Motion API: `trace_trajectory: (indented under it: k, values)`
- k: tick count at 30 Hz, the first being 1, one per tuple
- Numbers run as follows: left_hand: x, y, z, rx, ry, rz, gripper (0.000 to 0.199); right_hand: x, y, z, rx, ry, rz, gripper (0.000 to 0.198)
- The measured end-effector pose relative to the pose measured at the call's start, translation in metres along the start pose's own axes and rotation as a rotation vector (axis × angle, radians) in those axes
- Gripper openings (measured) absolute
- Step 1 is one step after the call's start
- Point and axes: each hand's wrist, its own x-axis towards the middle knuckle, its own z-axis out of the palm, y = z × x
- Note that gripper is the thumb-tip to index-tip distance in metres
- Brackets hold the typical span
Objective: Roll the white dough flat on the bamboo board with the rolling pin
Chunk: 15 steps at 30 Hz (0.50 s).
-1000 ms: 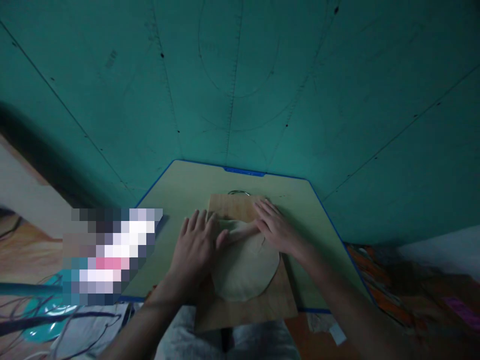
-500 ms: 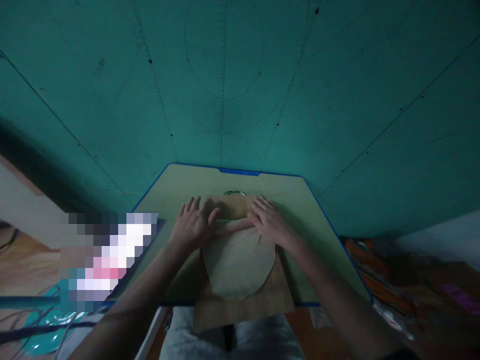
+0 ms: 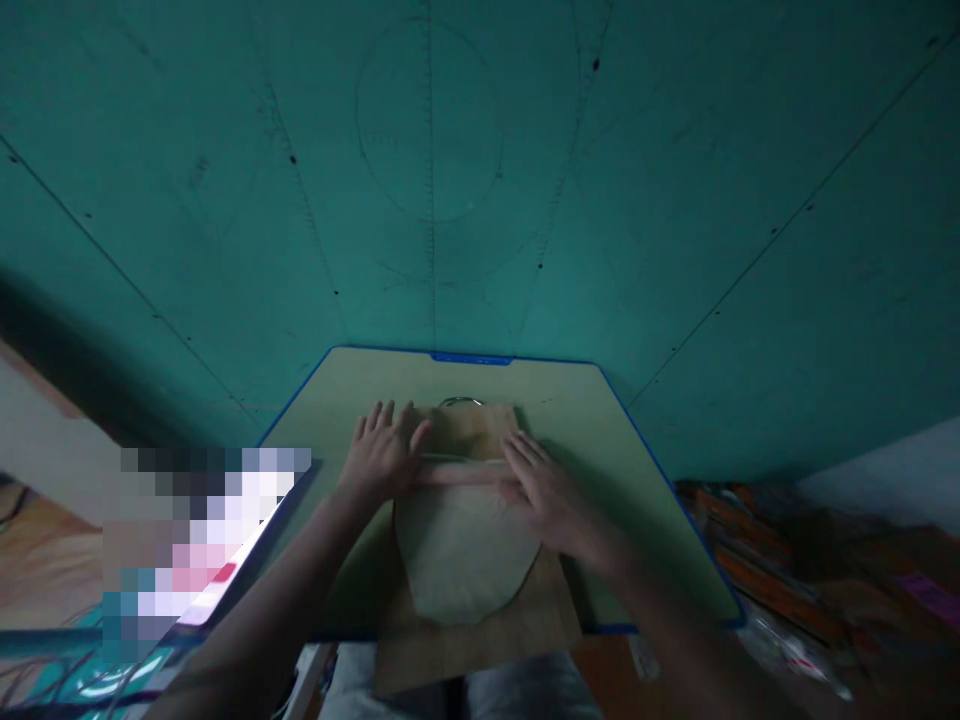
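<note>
A wooden rolling pin [image 3: 457, 473] lies crosswise over the far part of a round, flat sheet of dough [image 3: 466, 560]. The dough is on a wooden board [image 3: 480, 650], and a thin edge of it shows beyond the pin. My left hand [image 3: 385, 455] rests on the pin's left end, palm down, fingers spread forward and thumb angled inward. On the right end lies my right hand [image 3: 544, 490], its fingers stretched forward and its thumb near the dough. Both ends of the pin are hidden beneath my hands.
The board sits on a pale, blue-edged table [image 3: 600, 450] and juts past its near edge. A metal ring handle [image 3: 461, 402] is at the board's far end. Behind rises a green wall [image 3: 465, 200]. A bright, partly pixelated screen [image 3: 247, 540] stands left; clutter [image 3: 780, 570] lies right.
The rolling pin has swung from a slant to nearly level, its right end coming toward me with my right hand. The whole view has shifted slightly, so the table appears lower.
</note>
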Motion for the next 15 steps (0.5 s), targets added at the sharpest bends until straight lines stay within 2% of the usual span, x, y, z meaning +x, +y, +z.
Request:
trace_trajectory:
  k: [2,3,5,7,12,15]
  values:
    - [-0.002,-0.001,0.002,-0.019,0.085,0.074,0.053,-0.006,-0.003,0.0,0.0,0.015,-0.018,0.067]
    - [-0.001,0.0,0.002,-0.022,0.082,0.073,0.053,-0.006,-0.003,0.0,-0.007,0.015,-0.006,0.069]
    - [0.007,0.001,0.001,-0.014,-0.014,0.03,0.053,-0.002,-0.004,-0.001,-0.017,-0.019,0.061,0.069]
    - [0.017,0.004,-0.001,-0.008,-0.041,-0.002,0.057,0.001,-0.005,-0.003,-0.012,-0.048,0.109,0.069]
    - [0.025,0.008,-0.002,-0.024,-0.05,0.015,0.054,-0.009,-0.008,-0.001,0.012,-0.001,0.011,0.079]
    - [0.037,0.013,-0.002,-0.036,-0.066,-0.001,0.058,-0.003,-0.004,-0.001,0.026,-0.02,0.072,0.079]
